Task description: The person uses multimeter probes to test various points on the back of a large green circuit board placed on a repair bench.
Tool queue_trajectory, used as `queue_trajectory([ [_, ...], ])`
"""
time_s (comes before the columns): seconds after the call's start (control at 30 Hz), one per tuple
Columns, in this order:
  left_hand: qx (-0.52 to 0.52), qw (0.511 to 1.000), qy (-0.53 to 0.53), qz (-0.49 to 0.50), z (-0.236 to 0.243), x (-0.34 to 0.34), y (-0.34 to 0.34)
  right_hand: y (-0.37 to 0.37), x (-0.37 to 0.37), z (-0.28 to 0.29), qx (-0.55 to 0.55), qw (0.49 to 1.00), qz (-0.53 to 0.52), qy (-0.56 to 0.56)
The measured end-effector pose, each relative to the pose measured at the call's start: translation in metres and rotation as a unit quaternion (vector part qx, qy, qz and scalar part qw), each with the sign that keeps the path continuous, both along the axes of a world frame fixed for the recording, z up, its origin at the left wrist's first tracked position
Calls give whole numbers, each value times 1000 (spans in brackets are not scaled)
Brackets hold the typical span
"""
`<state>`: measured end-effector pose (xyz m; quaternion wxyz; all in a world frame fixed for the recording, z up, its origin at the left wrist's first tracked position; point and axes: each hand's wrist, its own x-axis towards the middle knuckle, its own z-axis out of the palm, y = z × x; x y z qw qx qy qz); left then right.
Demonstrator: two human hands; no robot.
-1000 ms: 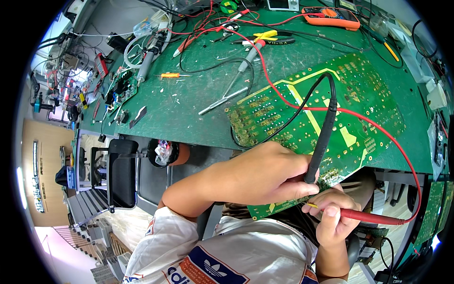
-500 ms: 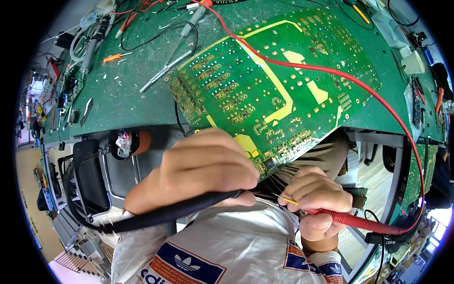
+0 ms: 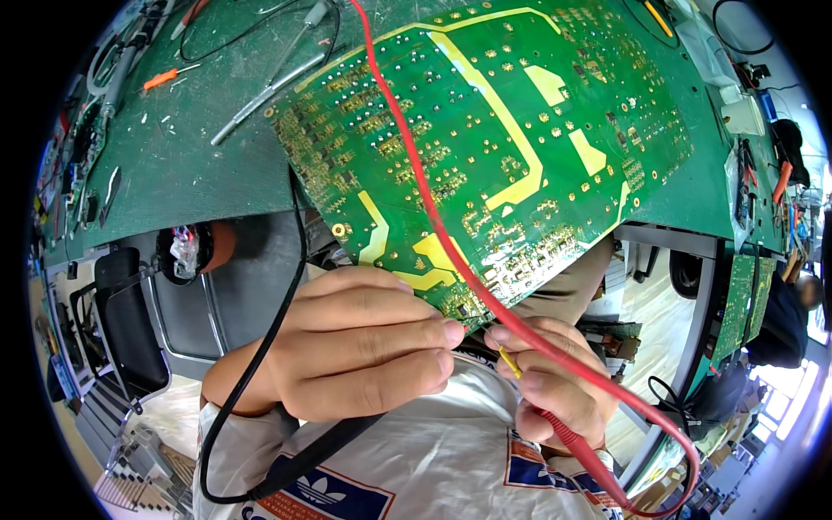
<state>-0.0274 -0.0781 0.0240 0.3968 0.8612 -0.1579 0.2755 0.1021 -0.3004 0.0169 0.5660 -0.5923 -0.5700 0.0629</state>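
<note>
A large green circuit board (image 3: pixel 472 147) with yellow-gold traces lies tilted on the bench, its near corner jutting past the front edge. At that corner is my left hand (image 3: pixel 360 342), fingers pressed together, closed on a black test probe (image 3: pixel 334 442); its tip is hidden. Just right of the corner, my right hand (image 3: pixel 563 368) grips a red test probe (image 3: pixel 572 438) with a yellow tip section (image 3: pixel 510 362). The probe points up toward the board edge; whether it touches cannot be made out. A red lead (image 3: pixel 420 173) crosses over the board and my right hand.
On the green bench (image 3: pixel 208 173) lie a metal rod-shaped tool (image 3: pixel 260 104), an orange-handled screwdriver (image 3: pixel 160 80) and tweezers (image 3: pixel 111 192). A bin (image 3: pixel 217 247) and a black chair (image 3: pixel 130 303) stand below left. More boards (image 3: pixel 737 299) and a person in dark clothing (image 3: pixel 771 329) are at right.
The red lead has swung left across the board. My left hand's fingers have straightened and lie flatter by the corner. My right hand has moved left and up, bringing the red probe nearer the board.
</note>
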Motion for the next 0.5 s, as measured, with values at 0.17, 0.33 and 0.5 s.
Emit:
queue_trajectory([
  [0.17,13,1000,-5,-15,-4,1,4,2,-4,-12,29,999,-19,-12],
  [0.33,-5,999,-42,4,-10,3,-1,1,-1,-5,-7,999,-16,-46],
  [0.5,-2,999,-51,-3,-11,4,1,0,-2,-5,-12,998,-20,-64],
])
